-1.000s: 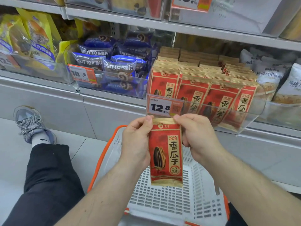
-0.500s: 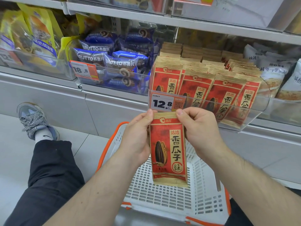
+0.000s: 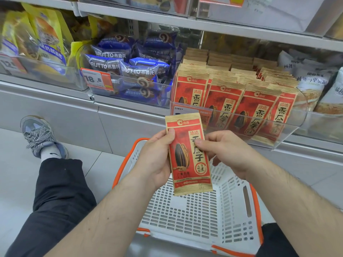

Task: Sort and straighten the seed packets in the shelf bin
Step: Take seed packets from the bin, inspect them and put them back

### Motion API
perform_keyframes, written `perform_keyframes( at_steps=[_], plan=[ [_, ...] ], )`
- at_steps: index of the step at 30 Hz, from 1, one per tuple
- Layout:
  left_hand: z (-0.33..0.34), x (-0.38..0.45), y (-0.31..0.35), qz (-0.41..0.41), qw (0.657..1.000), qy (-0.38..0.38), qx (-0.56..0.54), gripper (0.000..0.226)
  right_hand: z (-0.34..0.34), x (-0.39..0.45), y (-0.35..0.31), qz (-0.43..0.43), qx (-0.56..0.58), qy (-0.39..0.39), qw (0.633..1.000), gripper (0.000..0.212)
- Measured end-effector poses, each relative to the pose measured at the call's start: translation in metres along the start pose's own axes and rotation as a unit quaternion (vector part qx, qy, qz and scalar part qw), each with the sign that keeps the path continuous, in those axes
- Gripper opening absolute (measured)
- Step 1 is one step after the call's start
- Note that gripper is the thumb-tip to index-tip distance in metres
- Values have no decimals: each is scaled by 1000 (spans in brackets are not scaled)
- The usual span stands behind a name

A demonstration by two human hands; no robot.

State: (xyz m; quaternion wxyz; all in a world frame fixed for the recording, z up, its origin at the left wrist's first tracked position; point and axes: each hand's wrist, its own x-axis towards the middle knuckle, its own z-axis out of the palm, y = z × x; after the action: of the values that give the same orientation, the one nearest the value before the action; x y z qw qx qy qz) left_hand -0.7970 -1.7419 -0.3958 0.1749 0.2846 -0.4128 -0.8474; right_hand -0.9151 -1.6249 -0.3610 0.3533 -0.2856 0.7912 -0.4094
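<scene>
I hold one red-and-tan sunflower seed packet [image 3: 187, 154] upright in front of me, below the shelf bin. My left hand [image 3: 157, 160] grips its left edge with the thumb on the front. My right hand [image 3: 226, 151] pinches its right edge at mid-height. The clear plastic shelf bin [image 3: 289, 132] holds several rows of the same seed packets [image 3: 239, 101], standing and leaning slightly to the right.
A white shopping basket with orange rim [image 3: 194, 216] sits on the floor under my hands. Left of the seed bin stand a bin of blue bread packs [image 3: 130, 71] and yellow bags [image 3: 48, 39]. White snack bags [image 3: 311, 84] fill the right. My leg and shoe [image 3: 40, 138] lie at left.
Both hands have slid down from the packet's top corners to its side edges, and the packet now sits a little higher, its top overlapping the bin's price tag.
</scene>
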Motion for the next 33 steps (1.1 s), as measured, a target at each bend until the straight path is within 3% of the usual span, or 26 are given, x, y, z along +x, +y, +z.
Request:
perform_keyframes(
  at_steps=[7, 11, 15, 24, 28, 33],
  plan=[
    [-3, -4, -7, -37, 998, -47, 6, 29, 3, 5, 3, -6, 105, 10, 994, 40],
    [-4, 0, -4, -62, 997, -21, -37, 33, -4, 3, 5, 17, 60, -67, 996, 28],
    [-5, 2, -2, -83, 995, -3, -49, 37, -10, 2, 9, 29, 67, -143, 987, 56],
    [-9, 3, -8, -91, 995, 4, -28, 33, -10, 4, 11, 27, 71, -169, 983, 52],
    [-15, 8, -19, -18, 995, 44, 90, 30, 0, 2, 9, 11, -15, -110, 994, 41],
    [-15, 5, -27, -35, 992, 10, 121, 45, 19, -4, 8, -36, -142, -101, 984, 43]
  ],
)
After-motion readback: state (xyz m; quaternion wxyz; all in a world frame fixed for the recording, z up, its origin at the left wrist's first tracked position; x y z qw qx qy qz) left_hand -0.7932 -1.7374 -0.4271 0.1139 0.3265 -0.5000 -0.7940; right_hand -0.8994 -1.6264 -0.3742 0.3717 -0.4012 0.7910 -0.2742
